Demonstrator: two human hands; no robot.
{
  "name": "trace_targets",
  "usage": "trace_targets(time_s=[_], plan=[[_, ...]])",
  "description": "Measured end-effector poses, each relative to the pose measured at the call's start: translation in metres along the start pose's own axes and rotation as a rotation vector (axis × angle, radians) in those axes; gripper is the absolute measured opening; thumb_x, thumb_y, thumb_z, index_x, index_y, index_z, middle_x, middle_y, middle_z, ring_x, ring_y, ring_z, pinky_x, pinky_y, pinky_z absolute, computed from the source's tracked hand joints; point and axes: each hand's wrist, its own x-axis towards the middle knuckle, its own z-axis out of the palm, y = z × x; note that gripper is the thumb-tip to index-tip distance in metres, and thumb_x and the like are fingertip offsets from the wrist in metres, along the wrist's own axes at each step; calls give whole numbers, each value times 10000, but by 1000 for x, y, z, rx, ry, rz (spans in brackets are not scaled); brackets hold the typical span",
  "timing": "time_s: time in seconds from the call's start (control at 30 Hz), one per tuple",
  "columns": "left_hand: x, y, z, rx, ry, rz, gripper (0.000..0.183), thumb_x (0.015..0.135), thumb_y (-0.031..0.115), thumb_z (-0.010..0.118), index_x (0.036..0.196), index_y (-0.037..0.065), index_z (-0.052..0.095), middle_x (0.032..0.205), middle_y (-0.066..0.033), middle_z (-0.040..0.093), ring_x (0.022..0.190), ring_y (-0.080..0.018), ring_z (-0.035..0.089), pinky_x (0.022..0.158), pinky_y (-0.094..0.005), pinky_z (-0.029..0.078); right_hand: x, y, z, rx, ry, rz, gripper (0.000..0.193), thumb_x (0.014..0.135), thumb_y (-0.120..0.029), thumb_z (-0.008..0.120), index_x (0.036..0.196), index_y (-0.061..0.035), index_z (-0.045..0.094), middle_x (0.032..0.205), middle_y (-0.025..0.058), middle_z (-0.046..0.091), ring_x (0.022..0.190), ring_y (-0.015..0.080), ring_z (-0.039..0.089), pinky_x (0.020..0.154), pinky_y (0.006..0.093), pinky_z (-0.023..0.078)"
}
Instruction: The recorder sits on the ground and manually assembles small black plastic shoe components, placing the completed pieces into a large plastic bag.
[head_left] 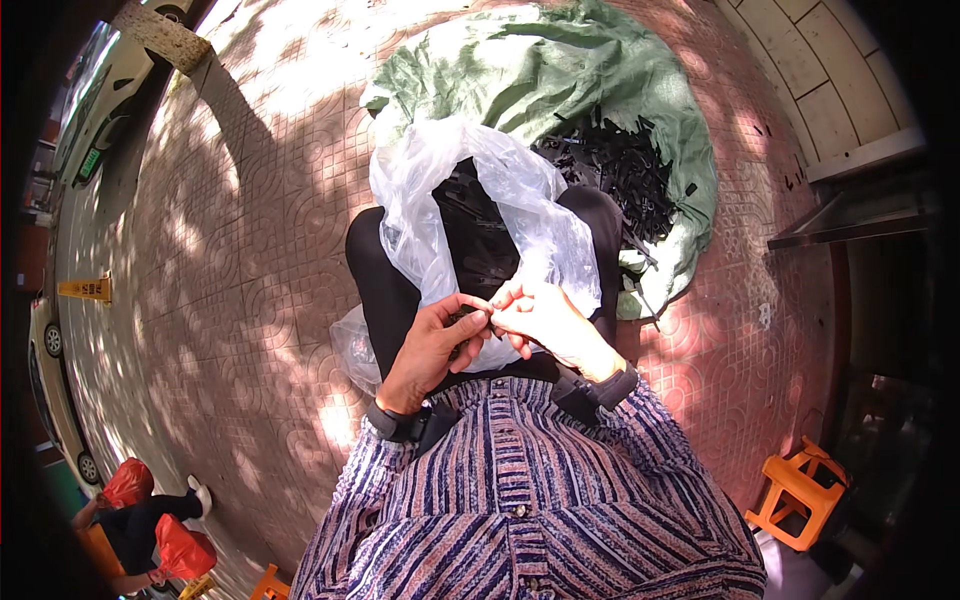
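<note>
My left hand and my right hand meet above my lap, fingertips pinched together. Small dark pieces sit in the curl of my left hand; their kind is too small to make out. What the pinched fingertips of my right hand hold, if anything, is hidden. Just beyond them a clear plastic bag lies across my knees, its mouth wide, with black pieces inside. Farther off, a green woven sack is spread on the ground, bearing a heap of thin black strips.
Patterned paving surrounds me, with a few stray black bits at the right. An orange stool stands at the lower right, near a wall. At the lower left is a person with red bags; parked cars line the left edge.
</note>
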Motion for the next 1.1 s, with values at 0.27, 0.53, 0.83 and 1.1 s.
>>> trace_targets(time_s=[0.27, 0.53, 0.83, 1.1], plan=[[-6, 4, 5, 53, 14, 158, 205, 785, 11, 642, 983, -6, 594, 601, 17, 499, 450, -14, 391, 381, -164, 241, -10, 2, -6, -38, -25, 7, 159, 854, -168, 569, 918, -22, 577, 656, -6, 530, 510, 27, 441, 429, 157, 344], [-10, 2, 13, 315, 57, 241, 167, 763, 32, 677, 917, 0, 624, 573, 40, 516, 474, 6, 403, 409, -157, 263, -7, -6, -1, 16, -76, -3, 97, 801, -147, 573, 780, -53, 578, 593, -33, 493, 517, 17, 430, 430, 158, 312], [16, -24, 10, 619, 277, 547, 132, 764, 43, 665, 870, -17, 615, 831, -50, 657, 747, -88, 602, 653, -210, 473, -7, 3, 27, -1006, 302, -766, 246, 756, -157, 626, 935, -4, 553, 884, 143, 501, 850, 311, 482, 743, 392, 410], [7, -20, 20, 640, 330, 618, 129, 765, 43, 663, 863, -19, 605, 721, 5, 614, 597, -31, 513, 540, -165, 403, 6, 10, 22, -731, 366, -480, 207, 856, -192, 531, 914, 6, 544, 808, 134, 525, 769, 259, 530, 592, 328, 443]])
